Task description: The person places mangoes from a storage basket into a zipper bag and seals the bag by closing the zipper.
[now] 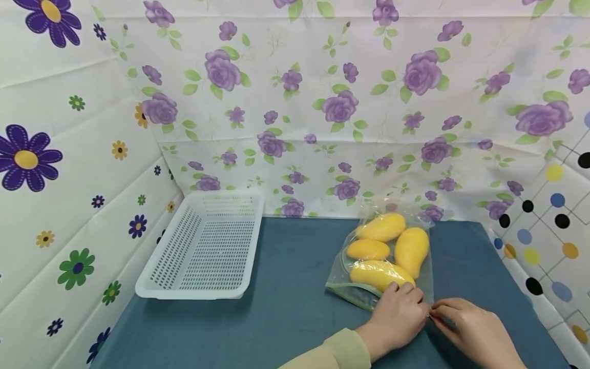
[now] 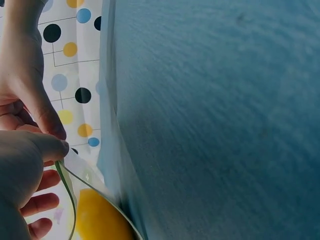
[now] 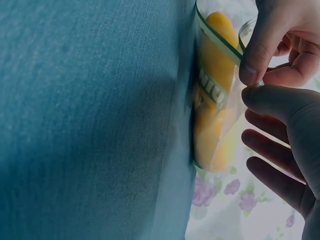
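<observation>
A clear zip-lock bag (image 1: 338, 274) with a green-edged mouth lies on the right side of the table, its mouth toward me. Several yellow mangoes (image 1: 380, 228) are inside it. My left hand (image 1: 400, 315) pinches the bag's mouth near its right corner between thumb and index finger. Right beside it, my right hand (image 1: 475, 328) pinches the corner itself, the fingertips of both hands almost touching. In the left wrist view the green strip and the other edge of the mouth stand apart below my left hand (image 2: 22, 170). The right hand's other fingers (image 3: 275, 175) are spread loosely.
A white perforated plastic basket (image 1: 198, 294) stands at the left of the blue-covered table (image 1: 295, 307); nothing shows inside it. A flowered sheet (image 1: 304, 102) hangs behind, with patterned sheets along both sides.
</observation>
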Demonstrator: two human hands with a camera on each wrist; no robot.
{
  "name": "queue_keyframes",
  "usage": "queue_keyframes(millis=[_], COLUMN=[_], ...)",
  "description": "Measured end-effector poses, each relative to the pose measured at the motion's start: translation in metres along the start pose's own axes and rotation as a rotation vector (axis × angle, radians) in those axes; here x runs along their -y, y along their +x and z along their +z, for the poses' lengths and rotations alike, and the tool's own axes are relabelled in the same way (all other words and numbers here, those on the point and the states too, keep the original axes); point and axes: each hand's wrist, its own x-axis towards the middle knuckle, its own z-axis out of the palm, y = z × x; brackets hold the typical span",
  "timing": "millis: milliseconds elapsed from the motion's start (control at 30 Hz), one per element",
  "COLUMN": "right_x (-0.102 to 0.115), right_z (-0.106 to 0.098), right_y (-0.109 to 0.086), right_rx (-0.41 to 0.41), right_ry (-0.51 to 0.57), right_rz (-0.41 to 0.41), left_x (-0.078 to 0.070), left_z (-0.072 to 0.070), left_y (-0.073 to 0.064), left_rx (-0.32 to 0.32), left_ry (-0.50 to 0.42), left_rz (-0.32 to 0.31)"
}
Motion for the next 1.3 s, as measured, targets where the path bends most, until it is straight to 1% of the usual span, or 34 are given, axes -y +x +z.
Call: queue_keyframes(millis=[167,400,500,633,833,1067,1300], right_x=[0.001,0.000,-0.001,-0.002,-0.003,-0.004,-0.003], right_z=[0.001,0.001,0.000,-0.002,-0.004,-0.004,-0.004], right_y=[0.001,0.002,0.002,0.001,0.000,0.000,-0.002], right_rx=[0.012,0.034,0.048,0.073,0.110,0.138,0.188], right_ry=[0.004,-0.002,-0.006,-0.012,-0.004,0.027,0.042], right_rz=[0.003,0.015,0.021,0.039,0.081,0.107,0.144], left_x=[0.001,0.003,0.005,0.007,0.015,0.025,0.034], left_z=[0.000,0.001,0.002,0.003,0.003,0.003,0.007], left_y=[0.000,-0.002,-0.003,-0.007,-0.014,-0.024,-0.031], left_rx=[0.015,0.016,0.008,-0.006,-0.009,-0.065,-0.062], left_ry=[0.000,-0.003,0.002,0.030,0.054,0.076,0.067], left_rz=[0.005,0.008,0.009,0.006,0.003,0.001,0.014])
